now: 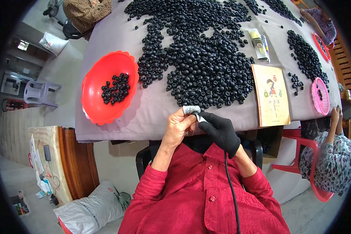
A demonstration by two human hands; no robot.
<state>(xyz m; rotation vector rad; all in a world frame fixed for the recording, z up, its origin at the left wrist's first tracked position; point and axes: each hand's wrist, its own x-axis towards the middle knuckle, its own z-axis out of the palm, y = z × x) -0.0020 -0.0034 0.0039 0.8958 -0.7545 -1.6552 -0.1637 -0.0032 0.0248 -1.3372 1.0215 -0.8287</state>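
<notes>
My two hands meet at the table's front edge, just in front of a big heap of small round black pieces with holes (210, 62). My left hand (178, 126) is bare, with a grey wrapping around one finger, and its fingers are pinched together. A black glove covers my right hand (221, 132); its fingers are closed against the left fingertips. Something small and dark shows between the fingertips, with a pale, pointed bit beside it. The fingers hide most of both, so I cannot make out what they are.
A red scalloped basin (93, 84) with several black pieces stands left on the grey tablecloth (152, 113). Right of the heap lie a booklet (275, 111) and a tube (257, 43). Two other people sit along the right side, near a pink basket (319, 102). A black cord (232, 187) hangs down my front.
</notes>
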